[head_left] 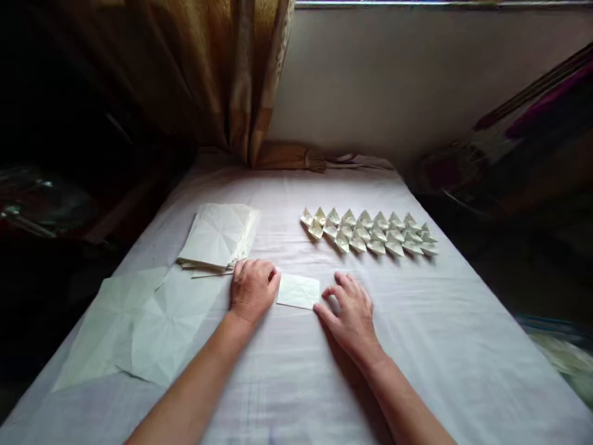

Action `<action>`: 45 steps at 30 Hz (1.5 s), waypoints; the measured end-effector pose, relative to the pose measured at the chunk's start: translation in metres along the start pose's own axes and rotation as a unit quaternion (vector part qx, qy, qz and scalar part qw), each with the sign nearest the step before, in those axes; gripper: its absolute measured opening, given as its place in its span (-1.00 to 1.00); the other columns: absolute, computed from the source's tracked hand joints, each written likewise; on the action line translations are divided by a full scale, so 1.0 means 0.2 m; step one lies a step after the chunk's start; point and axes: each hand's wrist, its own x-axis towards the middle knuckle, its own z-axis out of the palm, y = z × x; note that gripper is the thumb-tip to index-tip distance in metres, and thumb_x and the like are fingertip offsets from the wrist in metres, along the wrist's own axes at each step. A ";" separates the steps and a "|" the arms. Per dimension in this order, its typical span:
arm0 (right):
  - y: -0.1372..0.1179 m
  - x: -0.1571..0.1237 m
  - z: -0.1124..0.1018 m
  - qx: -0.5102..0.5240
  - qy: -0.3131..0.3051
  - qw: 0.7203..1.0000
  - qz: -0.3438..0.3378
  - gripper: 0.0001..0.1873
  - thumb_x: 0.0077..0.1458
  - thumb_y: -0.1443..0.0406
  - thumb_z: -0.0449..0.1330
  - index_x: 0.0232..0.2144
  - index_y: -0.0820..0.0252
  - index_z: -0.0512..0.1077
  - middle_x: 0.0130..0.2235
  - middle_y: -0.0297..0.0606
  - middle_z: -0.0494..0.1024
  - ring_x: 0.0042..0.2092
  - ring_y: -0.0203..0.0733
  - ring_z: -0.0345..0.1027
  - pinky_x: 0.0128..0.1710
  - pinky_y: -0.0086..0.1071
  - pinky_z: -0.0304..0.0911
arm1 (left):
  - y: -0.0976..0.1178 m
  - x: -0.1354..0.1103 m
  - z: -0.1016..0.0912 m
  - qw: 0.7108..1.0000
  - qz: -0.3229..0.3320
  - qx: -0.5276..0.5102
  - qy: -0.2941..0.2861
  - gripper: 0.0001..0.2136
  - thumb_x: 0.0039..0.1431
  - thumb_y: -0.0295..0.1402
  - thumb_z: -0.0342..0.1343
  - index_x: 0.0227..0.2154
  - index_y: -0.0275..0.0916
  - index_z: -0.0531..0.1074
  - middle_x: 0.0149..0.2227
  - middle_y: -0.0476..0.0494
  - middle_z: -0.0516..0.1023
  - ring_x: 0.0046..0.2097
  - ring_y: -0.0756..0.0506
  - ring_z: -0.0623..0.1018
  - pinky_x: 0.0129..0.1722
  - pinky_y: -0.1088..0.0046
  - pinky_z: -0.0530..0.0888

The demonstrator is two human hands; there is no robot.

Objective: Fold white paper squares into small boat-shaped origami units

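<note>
A small folded white paper rectangle [299, 291] lies flat on the white cloth between my hands. My left hand [252, 289] rests at its left edge with the fingers curled under, knuckles up, thumb touching the paper. My right hand [351, 314] lies at the paper's right edge, fingers bent and slightly apart, fingertips touching the corner. Beyond my left hand sits a stack of creased white paper sheets [221, 235]. Two rows of several small folded paper pieces [368, 233] stand to the upper right.
Two large creased sheets [139, 321] lie flat at the left of the cloth-covered surface [435, 321]. A brown curtain [250, 80] hangs at the back against a pale wall. Dark clutter flanks both sides.
</note>
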 end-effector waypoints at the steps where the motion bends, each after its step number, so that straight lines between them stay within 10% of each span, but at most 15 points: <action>1: 0.00 0.00 0.00 0.001 0.001 1.000 0.000 -0.83 0.01 0.20 0.29 -0.33 0.11 0.45 0.19 -0.06 0.35 0.27 0.21 0.08 0.18 0.13 0.01 | 0.00 -0.01 0.00 1.000 -0.001 -0.001 0.002 -0.88 0.18 -0.35 0.13 -0.47 -0.16 0.41 -0.39 -0.07 0.53 -0.22 -0.18 0.47 -0.02 0.21 0.29; 10: 0.00 0.00 0.02 0.005 0.013 1.000 -0.005 -0.84 0.02 0.19 0.28 -0.33 0.10 0.44 0.19 -0.06 0.35 0.29 0.21 0.05 0.19 0.15 -0.01 | -0.01 -0.04 0.04 0.998 -0.005 -0.023 0.054 -0.86 0.21 -0.47 -0.03 -0.27 -0.21 0.42 -0.27 -0.18 0.54 -0.16 -0.21 0.49 -0.08 0.22 0.37; 19: 0.00 -0.01 0.02 0.008 0.031 0.999 -0.021 -0.87 0.06 0.20 0.26 -0.33 0.09 0.42 0.17 -0.07 0.36 0.27 0.18 0.08 0.17 0.16 0.01 | -0.01 -0.05 0.09 0.998 0.045 0.019 0.047 -0.59 0.22 -0.33 0.11 0.12 -0.27 0.31 0.28 -0.40 0.25 0.32 -0.37 0.19 0.24 -0.02 0.17; 30: 0.01 -0.01 0.04 0.000 0.038 0.999 -0.033 -0.86 0.07 0.20 0.25 -0.32 0.10 0.43 0.17 -0.04 0.37 0.27 0.19 0.10 0.17 0.17 0.01 | 0.00 0.05 0.10 0.998 0.040 0.010 0.046 -0.67 0.21 -0.42 0.10 0.04 -0.22 0.42 0.22 -0.32 0.36 0.28 -0.36 0.28 0.24 -0.08 0.16; 38: -0.01 -0.02 0.03 0.002 0.050 0.997 -0.051 -0.90 0.14 0.23 0.18 -0.31 0.12 0.43 0.14 -0.02 0.40 0.25 0.16 0.13 0.18 0.14 0.02 | 0.05 -0.16 -0.02 0.966 0.233 -0.115 -0.018 -0.73 0.23 -0.25 0.15 -0.04 -0.17 0.45 0.02 -0.16 0.56 0.08 -0.20 0.47 0.14 0.14 0.31; 45: -0.01 -0.04 -0.01 0.058 0.106 0.985 -0.120 -0.83 0.16 0.30 0.12 -0.19 0.13 0.44 0.13 -0.08 0.42 0.25 0.04 0.13 0.21 -0.01 0.04 | 0.11 -0.11 -0.05 0.954 0.293 -0.046 -0.040 -0.87 0.30 -0.31 0.06 -0.21 -0.22 0.44 -0.17 -0.18 0.59 -0.14 -0.14 0.55 -0.08 0.26 0.42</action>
